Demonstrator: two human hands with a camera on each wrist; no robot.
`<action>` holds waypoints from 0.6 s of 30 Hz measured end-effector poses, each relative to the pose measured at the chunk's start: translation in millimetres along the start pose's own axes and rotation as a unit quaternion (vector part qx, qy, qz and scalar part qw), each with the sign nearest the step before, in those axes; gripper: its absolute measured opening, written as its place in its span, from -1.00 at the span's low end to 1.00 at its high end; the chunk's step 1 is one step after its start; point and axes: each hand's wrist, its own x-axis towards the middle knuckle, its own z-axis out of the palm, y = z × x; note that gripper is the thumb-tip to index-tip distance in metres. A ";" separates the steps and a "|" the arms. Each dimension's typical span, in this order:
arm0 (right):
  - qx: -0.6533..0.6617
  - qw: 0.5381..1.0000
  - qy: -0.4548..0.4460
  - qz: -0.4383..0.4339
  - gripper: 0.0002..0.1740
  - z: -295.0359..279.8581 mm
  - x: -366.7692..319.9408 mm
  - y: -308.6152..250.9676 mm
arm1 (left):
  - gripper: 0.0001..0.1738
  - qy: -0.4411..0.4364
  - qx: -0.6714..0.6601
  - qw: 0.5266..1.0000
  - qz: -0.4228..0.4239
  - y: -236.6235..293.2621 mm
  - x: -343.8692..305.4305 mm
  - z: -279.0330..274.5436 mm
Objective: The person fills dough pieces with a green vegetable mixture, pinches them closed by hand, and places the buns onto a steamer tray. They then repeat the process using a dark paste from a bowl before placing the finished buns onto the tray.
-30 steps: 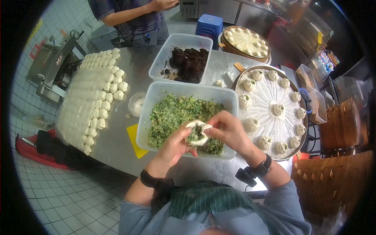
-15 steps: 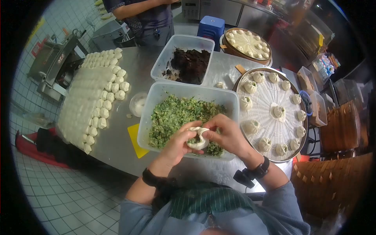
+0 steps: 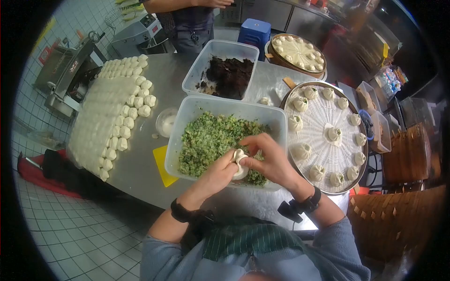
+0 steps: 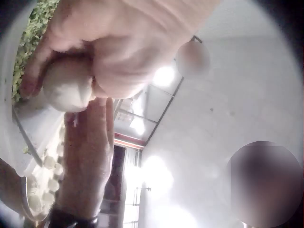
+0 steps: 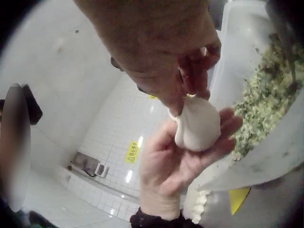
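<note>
A white filled bun is held over the near edge of a clear plastic tub of chopped green filling. My left hand cradles the bun from below, its fingers curled around the side. At the top, my right hand pinches the gathered dough between thumb and fingers. In the right wrist view the bun looks round and smooth, with folds running up to the pinch. The left wrist view shows the bun's rounded underside between the left fingers.
Right of the tub stands a round steamer with pleated buns spaced around it. Behind is a tub of dark filling. Dough pieces, partly under plastic sheeting, fill the table's left side. A yellow card lies beside the tub. Another person stands opposite.
The bun's opening, wide with green filling showing a second ago, has been drawn together under my right fingers. My left hand has turned inward around it. The person opposite has shifted right.
</note>
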 end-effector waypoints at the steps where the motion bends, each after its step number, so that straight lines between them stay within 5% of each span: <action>1: 0.002 1.000 -0.004 0.006 -0.75 1.8 0.5 3.1 | -0.53 -0.001 -0.054 0.999 -0.003 -1.7 1.6 -1.6; 6: -0.024 0.999 0.003 0.034 -0.76 -2.8 0.0 3.0 | -0.49 0.055 -0.250 0.967 0.009 -3.1 0.0 -1.7; 9: -0.017 0.998 0.049 0.040 -0.76 -1.6 1.5 0.0 | -0.44 0.065 -0.136 0.988 0.034 2.5 -2.4 4.9; 15: -0.147 0.982 -0.016 -0.115 -0.77 -5.9 4.1 -9.6 | -0.45 0.011 -0.001 1.000 -0.029 -3.1 2.3 1.1; 17: -0.089 0.994 0.049 -0.038 -0.77 0.8 6.2 -13.7 | -0.49 -0.022 0.030 0.994 0.104 -9.3 8.3 -1.4; 18: -0.089 0.994 0.049 -0.040 -0.77 0.0 6.8 -11.9 | -0.49 -0.022 0.031 0.994 0.105 -2.4 5.6 -2.2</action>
